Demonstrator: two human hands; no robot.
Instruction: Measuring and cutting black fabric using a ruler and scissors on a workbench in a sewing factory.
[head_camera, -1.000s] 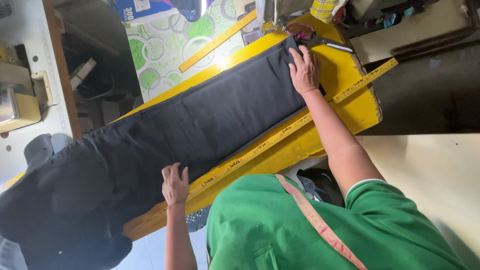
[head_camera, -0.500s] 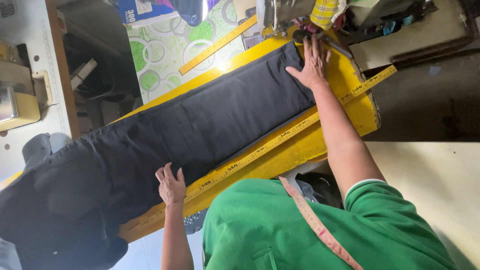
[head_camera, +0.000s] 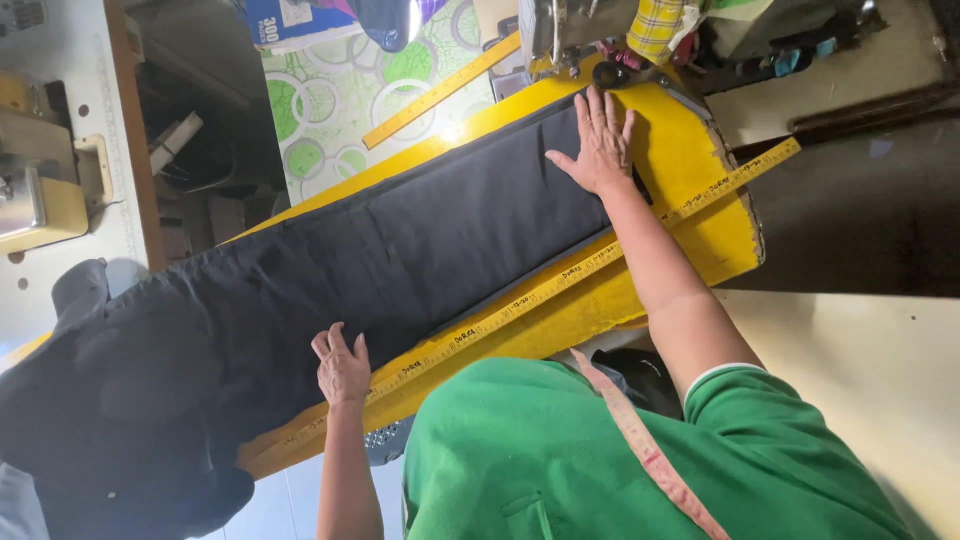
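A long dark cloth (head_camera: 400, 260) lies flat along a yellow table (head_camera: 700, 240). My right hand (head_camera: 598, 145) rests palm down, fingers spread, on the far right end of the cloth. Fingers apart, my left hand (head_camera: 340, 368) presses on the cloth's near edge, right beside a long yellow ruler (head_camera: 560, 285) that runs along that edge. Neither hand holds anything. A pink tape measure (head_camera: 640, 445) hangs over my green shirt.
A second yellow ruler (head_camera: 440, 92) lies beyond the cloth on a green-patterned sheet (head_camera: 340, 110). A sewing machine (head_camera: 570, 30) and a checked cloth (head_camera: 660, 25) stand at the table's far end. The dark cloth bunches at the left end (head_camera: 100, 420).
My right hand has slid further along the cloth toward its end and now lies flat with spread fingers. My left hand has stayed at the near edge by the ruler.
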